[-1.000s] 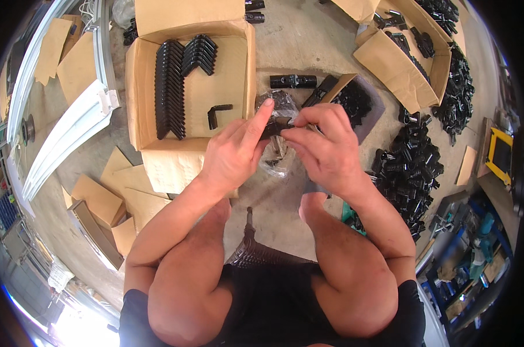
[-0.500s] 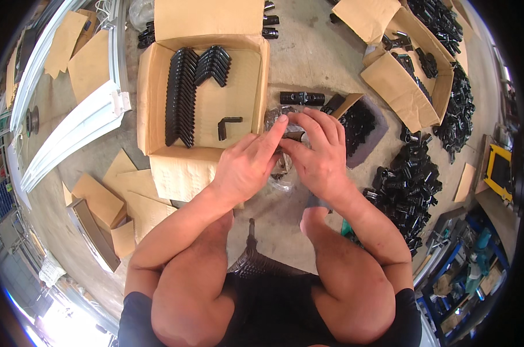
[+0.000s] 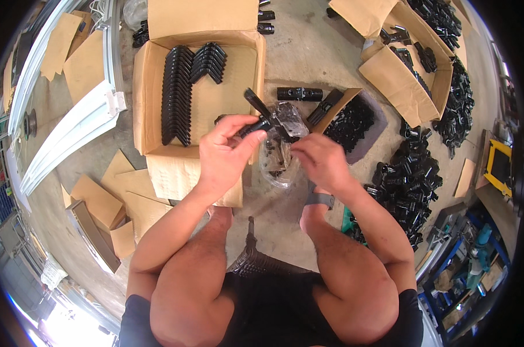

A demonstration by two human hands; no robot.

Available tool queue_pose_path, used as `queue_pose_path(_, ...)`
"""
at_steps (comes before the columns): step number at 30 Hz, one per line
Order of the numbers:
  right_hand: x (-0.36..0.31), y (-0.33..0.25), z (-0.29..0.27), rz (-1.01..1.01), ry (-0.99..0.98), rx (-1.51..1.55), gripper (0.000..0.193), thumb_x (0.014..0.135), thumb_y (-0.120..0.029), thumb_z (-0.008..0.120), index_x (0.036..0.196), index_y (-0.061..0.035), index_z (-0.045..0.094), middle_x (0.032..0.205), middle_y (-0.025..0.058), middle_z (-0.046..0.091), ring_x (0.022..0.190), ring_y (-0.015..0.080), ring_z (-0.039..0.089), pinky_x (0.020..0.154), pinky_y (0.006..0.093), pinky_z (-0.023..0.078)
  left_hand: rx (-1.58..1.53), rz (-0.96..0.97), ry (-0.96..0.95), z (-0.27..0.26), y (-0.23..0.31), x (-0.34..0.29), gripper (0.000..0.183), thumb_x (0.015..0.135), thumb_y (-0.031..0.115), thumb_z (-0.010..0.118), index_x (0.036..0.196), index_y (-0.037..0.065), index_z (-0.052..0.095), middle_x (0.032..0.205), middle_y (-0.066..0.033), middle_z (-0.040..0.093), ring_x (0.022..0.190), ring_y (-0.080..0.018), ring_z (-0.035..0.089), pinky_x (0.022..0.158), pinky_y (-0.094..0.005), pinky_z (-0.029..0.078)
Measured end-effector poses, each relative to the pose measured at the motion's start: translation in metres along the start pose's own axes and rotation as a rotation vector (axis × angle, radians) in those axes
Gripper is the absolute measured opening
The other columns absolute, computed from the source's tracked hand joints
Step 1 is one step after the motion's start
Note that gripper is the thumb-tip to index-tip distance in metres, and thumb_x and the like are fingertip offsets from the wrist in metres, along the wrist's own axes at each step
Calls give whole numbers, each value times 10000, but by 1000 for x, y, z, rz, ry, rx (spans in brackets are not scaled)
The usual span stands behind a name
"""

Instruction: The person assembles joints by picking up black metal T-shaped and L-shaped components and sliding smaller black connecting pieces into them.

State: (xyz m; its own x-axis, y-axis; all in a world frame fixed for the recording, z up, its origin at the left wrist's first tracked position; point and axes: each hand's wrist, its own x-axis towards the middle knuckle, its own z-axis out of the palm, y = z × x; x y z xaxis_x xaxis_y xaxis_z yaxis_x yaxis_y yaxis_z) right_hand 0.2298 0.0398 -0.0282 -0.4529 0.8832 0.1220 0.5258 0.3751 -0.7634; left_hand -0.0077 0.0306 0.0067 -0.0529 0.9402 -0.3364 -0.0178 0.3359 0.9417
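My left hand (image 3: 226,150) grips a black pipe connector (image 3: 264,120) between thumb and fingers; its long arm slants from upper left to lower right. My right hand (image 3: 322,162) is closed in a pinch at the connector's lower right end. What sits between those fingertips is hidden. Below the connector lies a clear plastic bag (image 3: 278,168) with small dark parts inside. To the left, a cardboard box (image 3: 239,69) contains rows of black angled connectors (image 3: 177,95). My left hand partly covers a loose piece in that box.
A carton of small black parts (image 3: 350,122) stands to the right, with black connectors (image 3: 299,93) beside it. Farther right are a connector heap (image 3: 406,179) and another open box (image 3: 400,87). Cardboard pieces (image 3: 103,202) and white metal profiles (image 3: 71,136) lie left.
My hands have moved apart, the left one leftward. The connector, mostly hidden between them before, now shows in my left hand, tilted. My right hand has lowered slightly.
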Motion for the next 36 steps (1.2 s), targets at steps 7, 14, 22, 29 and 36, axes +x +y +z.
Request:
queue_pose_path(7, -24, 48, 81, -202, -365, -299, 104, 793, -110, 648, 883, -60, 634, 917, 85, 586, 889, 268, 624, 706, 368, 547, -351, -124, 43, 5, 2, 12, 264, 927, -9, 710, 1173, -43, 621, 1038, -134, 732, 864, -156, 703, 769, -282, 594)
queue_pose_path(14, -14, 51, 100, -285, -561, -521, 157, 806, -146, 638, 948, -81, 651, 971, 82, 598, 953, 257, 628, 740, 358, 545, -431, -171, 14, 11, 8, 19, 253, 933, 14, 709, 1167, -34, 626, 1001, -142, 734, 826, -187, 716, 747, -308, 601)
queue_pose_path(22, -25, 53, 100, -260, -525, -463, 174, 779, -135, 640, 935, -60, 619, 904, 114, 620, 856, 276, 667, 701, 386, 564, -497, -226, -16, 9, 8, 16, 182, 967, 12, 649, 1147, -6, 627, 1063, -144, 735, 857, -220, 724, 743, -338, 608)
queue_pose_path(29, -24, 7, 41, -205, -264, -121, 249, 735, -68, 657, 983, -49, 672, 885, 123, 604, 836, 330, 647, 750, 428, 551, -375, -103, 89, -33, 47, 6, 212, 962, 23, 659, 1167, -5, 615, 1043, -153, 732, 817, -224, 726, 702, -329, 617)
queue_pose_path(36, -1, -70, -88, -23, 65, -17, 147, 885, -76, 648, 1006, -13, 704, 963, 182, 693, 911, 374, 679, 793, 430, 557, -546, 184, 179, -74, 149, -55, 228, 957, 61, 679, 1170, 8, 617, 1006, -161, 731, 796, -226, 722, 703, -332, 613)
